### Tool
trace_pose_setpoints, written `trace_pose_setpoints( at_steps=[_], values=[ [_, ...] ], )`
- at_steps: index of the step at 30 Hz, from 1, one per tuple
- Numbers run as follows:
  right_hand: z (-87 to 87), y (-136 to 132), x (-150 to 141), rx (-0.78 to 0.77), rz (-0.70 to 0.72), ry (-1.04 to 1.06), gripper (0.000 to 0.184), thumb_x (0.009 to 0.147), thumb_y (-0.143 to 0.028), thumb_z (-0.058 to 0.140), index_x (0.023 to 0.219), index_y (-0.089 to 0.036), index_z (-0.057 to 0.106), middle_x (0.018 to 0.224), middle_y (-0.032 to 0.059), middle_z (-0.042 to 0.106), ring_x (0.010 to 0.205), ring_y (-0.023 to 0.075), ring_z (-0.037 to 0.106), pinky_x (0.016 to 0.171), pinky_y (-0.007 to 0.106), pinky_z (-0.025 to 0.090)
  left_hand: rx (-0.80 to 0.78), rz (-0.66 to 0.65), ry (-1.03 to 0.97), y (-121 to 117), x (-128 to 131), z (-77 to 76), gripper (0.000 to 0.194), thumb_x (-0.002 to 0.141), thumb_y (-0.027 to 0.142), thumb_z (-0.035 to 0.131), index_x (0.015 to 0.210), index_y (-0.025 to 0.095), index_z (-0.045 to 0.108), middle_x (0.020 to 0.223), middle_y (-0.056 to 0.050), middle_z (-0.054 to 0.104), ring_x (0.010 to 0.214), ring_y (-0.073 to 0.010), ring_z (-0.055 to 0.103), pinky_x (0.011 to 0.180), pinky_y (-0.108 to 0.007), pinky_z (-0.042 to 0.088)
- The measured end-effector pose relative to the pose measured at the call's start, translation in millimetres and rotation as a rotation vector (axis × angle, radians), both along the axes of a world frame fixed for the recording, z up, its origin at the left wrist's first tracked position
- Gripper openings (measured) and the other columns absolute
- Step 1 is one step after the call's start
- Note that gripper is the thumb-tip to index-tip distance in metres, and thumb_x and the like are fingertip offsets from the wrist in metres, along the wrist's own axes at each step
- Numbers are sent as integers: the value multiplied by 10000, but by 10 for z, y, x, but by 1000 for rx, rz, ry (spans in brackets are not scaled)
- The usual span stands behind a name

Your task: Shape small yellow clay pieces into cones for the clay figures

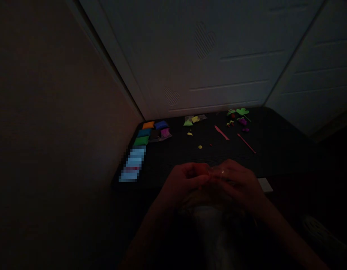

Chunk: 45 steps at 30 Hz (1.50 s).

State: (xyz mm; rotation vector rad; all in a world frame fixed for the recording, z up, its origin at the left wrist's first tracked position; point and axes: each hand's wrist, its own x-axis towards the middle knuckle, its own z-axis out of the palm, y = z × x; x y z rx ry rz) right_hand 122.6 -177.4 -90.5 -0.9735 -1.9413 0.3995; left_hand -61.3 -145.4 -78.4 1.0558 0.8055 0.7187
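Both hands meet in front of the dark table's near edge. My left hand (186, 182) is closed, fingers pinched on one end of a small clear plastic packet (216, 171). Something red, like modelling clay, shows at that end, largely covered by the fingers. My right hand (242, 182) is closed on the packet's other end. Beyond the hands lie a small flat yellow disc (200, 147), a tiny red bit (211, 144) and a yellow teardrop-like piece (189, 134). Dim light hides the details of my grip.
On the black table (176, 153), a lit phone (133, 165) and several coloured clay packets (145, 132) lie left. Green and yellow packets (188, 120) sit at the back. A pink plastic knife (221, 132), a pink stick (246, 143) and green flower-like shape (242, 111) lie right.
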Motion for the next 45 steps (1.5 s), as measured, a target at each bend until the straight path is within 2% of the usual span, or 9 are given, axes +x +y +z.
trace_pose_setpoints(
  at_steps=[4,7,12,17,20,24,34,41,45],
  values=[
    [11,5,-5,-23,1,-2,87,837,-170,610,896,-216,655,831,0,648,798,99,582,717,214,457,1,-4,-32,4,-13,3,187,671,243,738,626,130,596,636,24,561,614,-96,515,602,-215,397],
    [15,-3,32,-116,38,51,104,838,-172,610,906,-242,648,869,-15,636,829,87,585,736,195,451,4,23,3,21,-48,2,157,668,254,740,700,134,644,696,-1,613,653,-116,549,627,-231,413],
    [-43,-8,151,-325,21,280,81,835,-213,621,860,-281,658,961,-28,611,922,90,586,818,195,446,16,61,57,88,-149,-58,208,677,248,731,851,137,698,674,-2,645,578,-99,537,581,-217,404],
    [-101,28,161,-461,-6,502,33,828,-261,631,829,-277,660,907,-29,625,877,100,594,761,198,460,53,82,38,138,-193,-136,209,691,251,728,865,138,701,675,0,649,570,-83,517,562,-192,384],
    [-86,29,112,-450,-28,428,64,828,-284,625,863,-258,672,907,0,636,860,130,607,745,240,476,61,64,28,145,-173,-154,241,705,272,721,904,137,698,722,-15,659,593,-90,528,576,-200,390],
    [-34,7,75,-351,-54,225,157,853,-273,585,972,-262,687,960,32,663,900,160,620,780,289,490,55,72,13,145,-143,-158,273,693,270,734,924,130,693,729,-25,657,621,-107,546,578,-208,396],
    [-3,53,68,-353,27,19,237,867,-268,567,1082,-271,667,960,10,702,864,130,649,762,244,491,-12,27,-1,141,-106,-160,235,673,274,747,836,129,661,708,-11,631,603,-97,530,576,-213,393],
    [-23,81,14,-266,-17,-108,110,852,-235,569,879,-216,674,801,7,674,767,141,613,708,265,456,-25,2,-37,101,-31,-175,284,691,297,723,913,152,620,700,4,623,586,-100,532,580,-225,403],
    [-25,70,36,-351,17,-81,100,836,-229,565,774,-191,632,705,-9,602,666,117,550,625,236,425,-14,38,15,122,-39,-213,241,695,281,711,877,148,624,682,8,627,574,-92,530,567,-215,396]
  ],
)
